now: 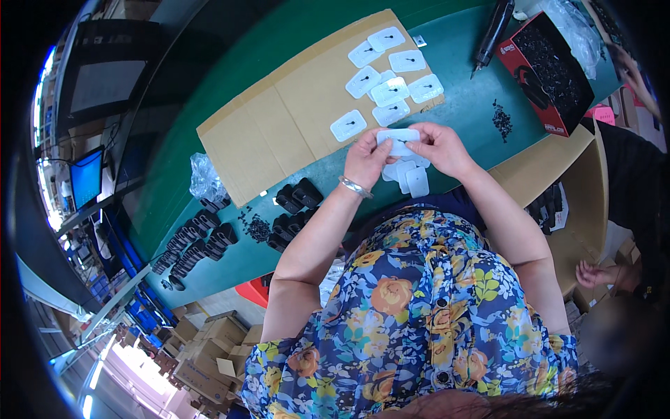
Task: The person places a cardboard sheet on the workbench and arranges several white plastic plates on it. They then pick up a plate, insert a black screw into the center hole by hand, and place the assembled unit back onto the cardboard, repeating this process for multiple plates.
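Both my hands hold one white rounded rectangular plate (399,141) at the table's near edge. A small black piece sits at its middle. My left hand (366,159) pinches its left end, thumb on top, and a bracelet circles that wrist. My right hand (444,149) grips the right end, thumb near the black piece. Just below my hands lies a loose stack of similar white plates (417,183), partly hidden by them. Beyond, several white plates (388,91), each bearing a small black piece, lie on a flat cardboard sheet (269,126), some overlapping.
A red box (555,105) of small black parts stands at right, near a dark pen-shaped power screwdriver (493,35). Small black pieces (502,121) lie loose beside it. At left are rows of black moulded parts (195,241) and a clear plastic bag (207,178). Another person's hand (593,274) shows at right.
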{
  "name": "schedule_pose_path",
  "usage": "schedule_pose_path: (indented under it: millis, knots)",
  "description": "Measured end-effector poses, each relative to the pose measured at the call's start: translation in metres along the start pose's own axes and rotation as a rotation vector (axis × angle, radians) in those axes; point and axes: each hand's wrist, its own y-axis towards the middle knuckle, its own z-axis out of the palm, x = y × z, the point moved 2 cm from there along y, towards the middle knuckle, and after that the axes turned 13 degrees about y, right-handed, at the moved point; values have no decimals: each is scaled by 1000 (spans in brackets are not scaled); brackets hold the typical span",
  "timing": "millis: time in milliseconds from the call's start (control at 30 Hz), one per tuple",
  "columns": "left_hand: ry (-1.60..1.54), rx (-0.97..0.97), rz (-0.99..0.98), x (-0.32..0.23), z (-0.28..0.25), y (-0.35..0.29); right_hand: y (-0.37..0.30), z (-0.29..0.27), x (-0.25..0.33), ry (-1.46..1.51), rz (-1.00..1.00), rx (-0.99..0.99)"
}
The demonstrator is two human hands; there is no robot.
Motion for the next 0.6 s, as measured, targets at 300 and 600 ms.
schedule_pose_path:
  millis: [300, 600]
  knots:
    - [-181, -126, -85, 0, -37, 25, 31, 7, 5, 74, -114, -49]
    - [315, -561, -111, 9, -119, 53, -23, -132, -37, -419, -222, -713]
